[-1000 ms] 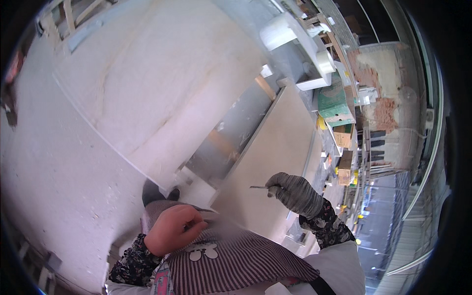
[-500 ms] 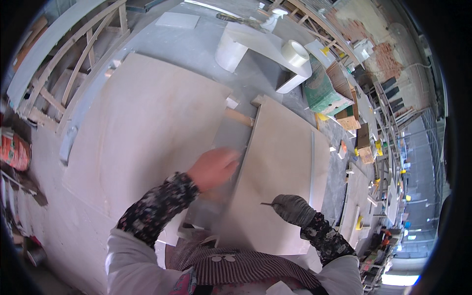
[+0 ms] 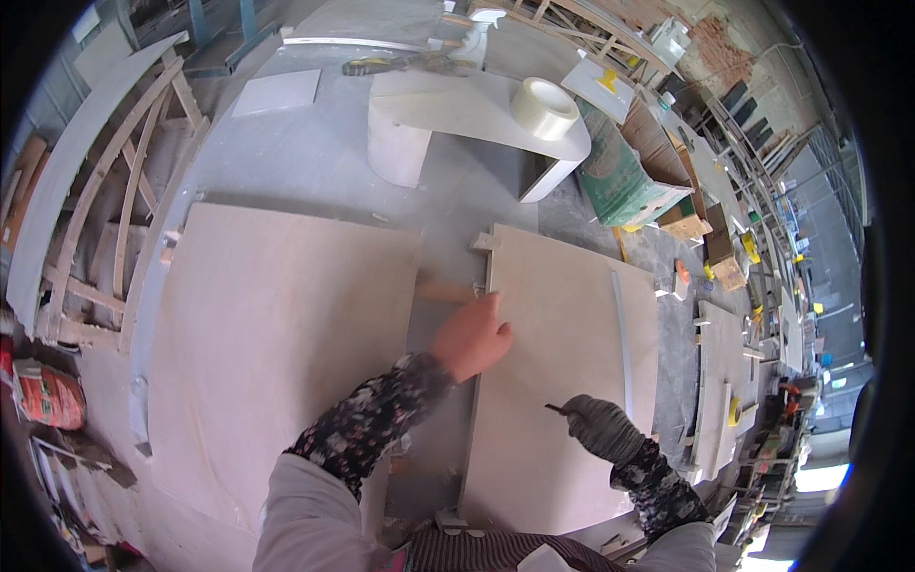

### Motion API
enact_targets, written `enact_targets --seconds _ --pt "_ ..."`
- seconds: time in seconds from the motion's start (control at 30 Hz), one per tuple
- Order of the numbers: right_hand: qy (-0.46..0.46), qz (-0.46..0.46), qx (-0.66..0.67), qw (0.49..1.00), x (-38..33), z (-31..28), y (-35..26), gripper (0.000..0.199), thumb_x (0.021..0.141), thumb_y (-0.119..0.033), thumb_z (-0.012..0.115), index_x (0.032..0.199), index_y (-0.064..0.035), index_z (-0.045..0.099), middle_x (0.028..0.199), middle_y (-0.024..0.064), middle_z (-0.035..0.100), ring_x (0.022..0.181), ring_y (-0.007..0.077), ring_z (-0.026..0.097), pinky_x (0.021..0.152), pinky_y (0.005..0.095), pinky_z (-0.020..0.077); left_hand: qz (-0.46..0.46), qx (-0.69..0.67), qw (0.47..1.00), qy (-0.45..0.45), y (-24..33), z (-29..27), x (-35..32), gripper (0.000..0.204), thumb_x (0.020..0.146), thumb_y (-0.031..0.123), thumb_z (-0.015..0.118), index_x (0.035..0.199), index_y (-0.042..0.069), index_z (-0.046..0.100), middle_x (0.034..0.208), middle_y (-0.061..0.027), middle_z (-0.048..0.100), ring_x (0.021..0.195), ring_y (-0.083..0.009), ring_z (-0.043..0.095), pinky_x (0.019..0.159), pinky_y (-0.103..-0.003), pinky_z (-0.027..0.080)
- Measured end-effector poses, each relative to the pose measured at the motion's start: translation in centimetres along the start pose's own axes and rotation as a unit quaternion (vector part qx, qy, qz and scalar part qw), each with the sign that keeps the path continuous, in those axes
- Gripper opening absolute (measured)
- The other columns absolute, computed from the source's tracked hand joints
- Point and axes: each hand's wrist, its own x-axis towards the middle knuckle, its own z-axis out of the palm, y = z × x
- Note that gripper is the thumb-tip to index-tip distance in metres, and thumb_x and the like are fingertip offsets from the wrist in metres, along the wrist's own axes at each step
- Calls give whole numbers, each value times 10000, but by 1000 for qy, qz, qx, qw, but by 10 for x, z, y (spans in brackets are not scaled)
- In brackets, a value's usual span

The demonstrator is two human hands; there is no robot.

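Note:
Two large pale flat boards lie side by side, the left board (image 3: 276,353) and the right board (image 3: 553,334), with a narrow gap between them. My left hand (image 3: 472,338), bare, is at the left edge of the right board, near its far end. Its fingers are curled closed, and whether anything is in them is hidden. Over the right board, my right hand (image 3: 605,429) in a grey glove is closed around a thin dark stick-like tool (image 3: 554,408), whose tip points left. A narrow pale strip (image 3: 622,338) runs along the right board's right side.
Beyond the boards stands a curved white piece (image 3: 400,148) carrying a roll of clear tape (image 3: 545,109). A spray bottle (image 3: 479,36) is farther back. To the right are a green cardboard box (image 3: 610,176) and another board (image 3: 717,381). A wooden frame (image 3: 133,181) stands at left.
My left hand has moved right, from the gap to the right board's edge. My right hand, still holding the tool, sits slightly farther right and lower in view. The whole view has shifted.

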Motion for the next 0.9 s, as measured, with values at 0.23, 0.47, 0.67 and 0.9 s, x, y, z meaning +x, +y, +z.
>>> enact_targets --seconds 0.23,0.47,0.67,0.9 --pt "159 -89 -41 982 81 -56 -41 122 980 -139 566 1062 -49 576 786 217 637 731 397 655 650 460 533 107 20 950 294 -12 -4 43 528 900 108 582 1365 -76 414 1315 -314 507 1256 -461 471 1061 -485 415" --pt "209 -213 -218 929 228 -99 -98 175 917 -136 628 1078 -67 629 835 190 697 838 349 701 738 433 550 91 -20 967 235 -40 6 66 569 884 99 586 1393 -70 398 1356 -299 489 1291 -444 458 1097 -488 387" --pt "28 -82 -323 942 306 -106 -128 236 843 -197 681 1013 -36 712 949 203 728 916 374 710 800 465 556 55 -52 972 224 -40 8 59 538 868 101 593 1357 -68 446 1294 -288 545 1245 -436 501 1072 -475 411" --pt "-12 -104 -406 908 328 -98 -118 248 855 -252 650 995 -62 729 920 197 725 899 374 700 804 467 550 62 -17 964 257 -35 14 60 609 836 103 630 1372 -93 417 1257 -291 558 1192 -431 543 1028 -480 448"
